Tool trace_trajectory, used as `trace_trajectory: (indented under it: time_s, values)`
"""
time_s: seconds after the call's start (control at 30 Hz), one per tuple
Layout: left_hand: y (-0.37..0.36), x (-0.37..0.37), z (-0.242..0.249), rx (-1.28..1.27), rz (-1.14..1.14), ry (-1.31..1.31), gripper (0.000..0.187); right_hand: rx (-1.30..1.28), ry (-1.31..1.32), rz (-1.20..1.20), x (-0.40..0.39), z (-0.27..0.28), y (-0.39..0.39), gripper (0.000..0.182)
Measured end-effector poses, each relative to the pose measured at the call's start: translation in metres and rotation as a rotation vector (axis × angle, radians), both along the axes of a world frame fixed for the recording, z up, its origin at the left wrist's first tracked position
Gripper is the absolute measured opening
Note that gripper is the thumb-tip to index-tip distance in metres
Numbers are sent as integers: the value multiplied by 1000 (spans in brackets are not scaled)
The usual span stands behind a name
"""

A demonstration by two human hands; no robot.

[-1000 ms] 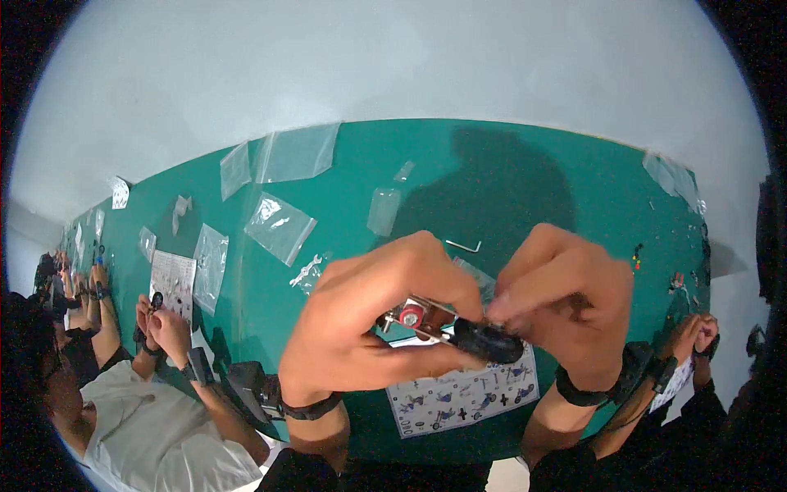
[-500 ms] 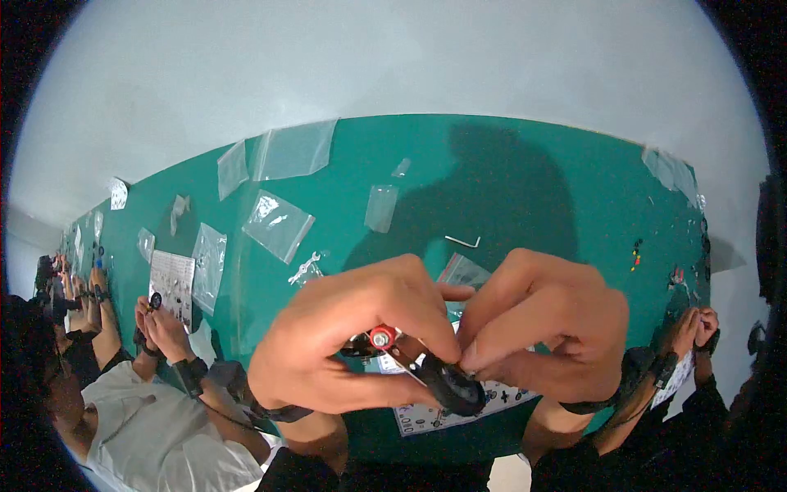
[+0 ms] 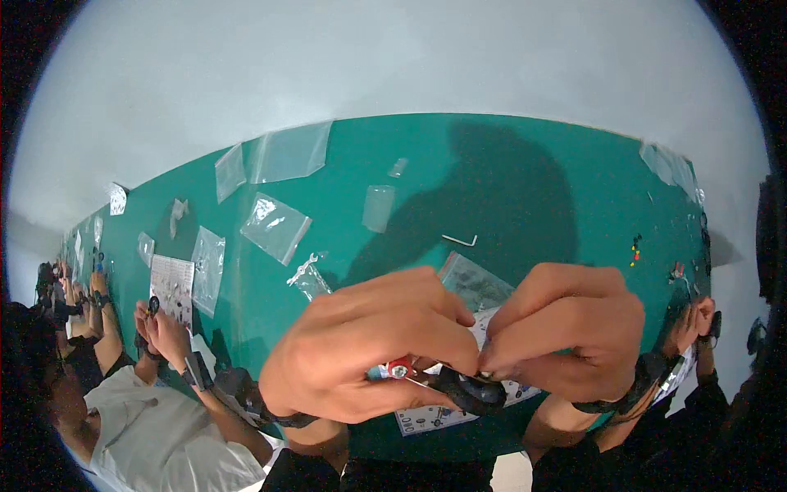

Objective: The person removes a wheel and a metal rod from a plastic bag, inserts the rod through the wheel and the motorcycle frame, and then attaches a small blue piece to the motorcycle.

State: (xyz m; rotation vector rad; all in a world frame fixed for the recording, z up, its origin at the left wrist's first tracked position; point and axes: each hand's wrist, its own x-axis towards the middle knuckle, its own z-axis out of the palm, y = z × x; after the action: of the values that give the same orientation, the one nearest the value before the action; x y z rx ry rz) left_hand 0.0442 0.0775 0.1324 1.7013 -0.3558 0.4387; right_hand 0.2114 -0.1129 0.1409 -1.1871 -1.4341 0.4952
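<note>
My left hand (image 3: 369,336) is closed around a small assembly. A black wheel (image 3: 471,394) shows at its fingertips, and a red part (image 3: 399,370) with a silver bolt head peeks out between thumb and fingers. The fingers cover the rest of the piece. My right hand (image 3: 566,336) is closed in a pinch at the upper right edge of the wheel, its fingertips meeting those of the left. Whatever tiny thing sits in that pinch is hidden. Beneath both hands lies a printed parts sheet (image 3: 434,421).
On the green table (image 3: 328,238) are an L-shaped hex key (image 3: 461,241), a zip bag (image 3: 471,283) and a small wrench (image 3: 304,269). Several clear bags (image 3: 277,225) lie left. Small coloured parts (image 3: 635,256) lie right. A co-worker's hands (image 3: 164,328) hold a black ring at left; another person's hand (image 3: 697,320) is right.
Both hands have shifted slightly right and down with the assembly, which has tilted. My left fingers now cover more of it. My right hand keeps pinching at the wheel.
</note>
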Motion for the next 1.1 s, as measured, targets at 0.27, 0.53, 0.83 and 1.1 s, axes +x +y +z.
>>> trace_trajectory:
  time_s: [0.27, 0.53, 0.83, 1.1]
  values:
    - [6, -1, -14, -91, -112, 86, 27, -70, -60, -9, -2, 6, -3, 25]
    - [0, -4, -14, -92, -55, 139, 27, -154, -60, 15, -1, 7, -7, 20]
    - [0, -5, -8, 59, 52, 148, 30, -206, -80, -9, -5, 2, -5, 20]
    - [-3, -6, -3, 114, 103, 207, 32, -316, -94, 21, -1, 4, -5, 16]
